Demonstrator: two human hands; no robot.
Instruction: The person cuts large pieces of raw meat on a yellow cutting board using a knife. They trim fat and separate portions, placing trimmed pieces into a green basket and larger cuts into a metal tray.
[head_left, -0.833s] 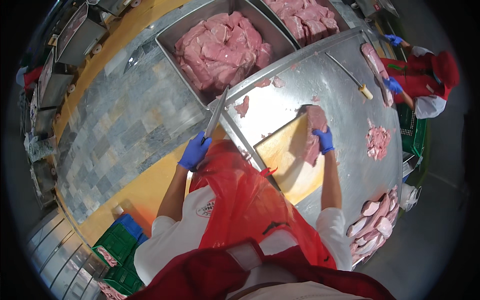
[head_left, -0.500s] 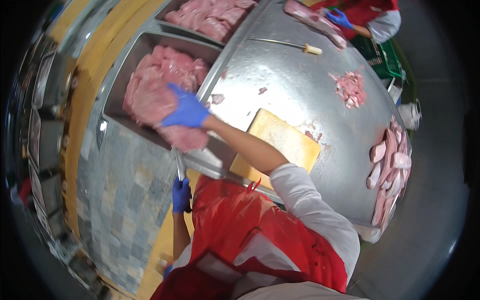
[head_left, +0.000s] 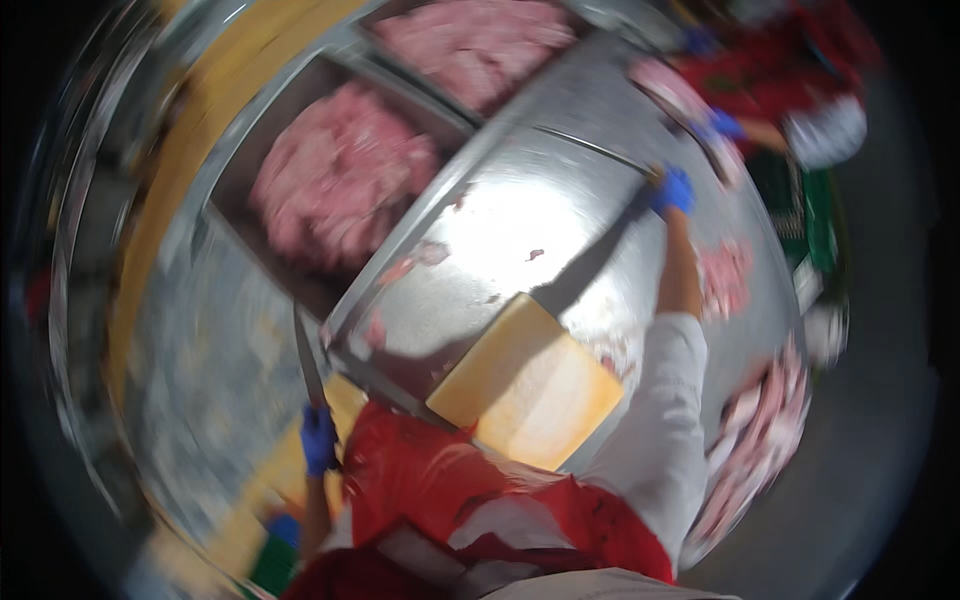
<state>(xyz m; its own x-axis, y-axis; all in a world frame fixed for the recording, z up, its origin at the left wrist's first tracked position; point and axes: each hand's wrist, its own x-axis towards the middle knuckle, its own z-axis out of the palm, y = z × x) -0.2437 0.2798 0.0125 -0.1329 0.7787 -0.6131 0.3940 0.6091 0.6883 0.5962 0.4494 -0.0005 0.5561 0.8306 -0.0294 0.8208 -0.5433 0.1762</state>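
Note:
My left hand (head_left: 320, 440) is closed around the handle of a knife (head_left: 308, 360), whose blade points up beside the near corner of the meat bin. My right hand (head_left: 676, 190) is stretched far over the metal table, closed on the handle end of a honing steel (head_left: 595, 149). Blur and the hand itself hide part of that handle. The steel's thin rod lies toward the left on the table. Pink slabs of meat (head_left: 340, 175) are heaped in the grey metal bin (head_left: 250, 235) at the left. A yellowish cutting board (head_left: 530, 385) lies in front of me.
A second bin of meat (head_left: 475, 45) stands behind the first. Small trimmings (head_left: 725, 278) and long meat strips (head_left: 755, 430) lie along the table's right side. At the far right a co-worker's gloved hand (head_left: 725, 124) is at a long meat piece (head_left: 670, 88), near a green crate (head_left: 815, 220).
My right hand has left the meat in the bin and moved right to the steel's handle. My left hand still holds the knife, now lower left. The whole view has shifted.

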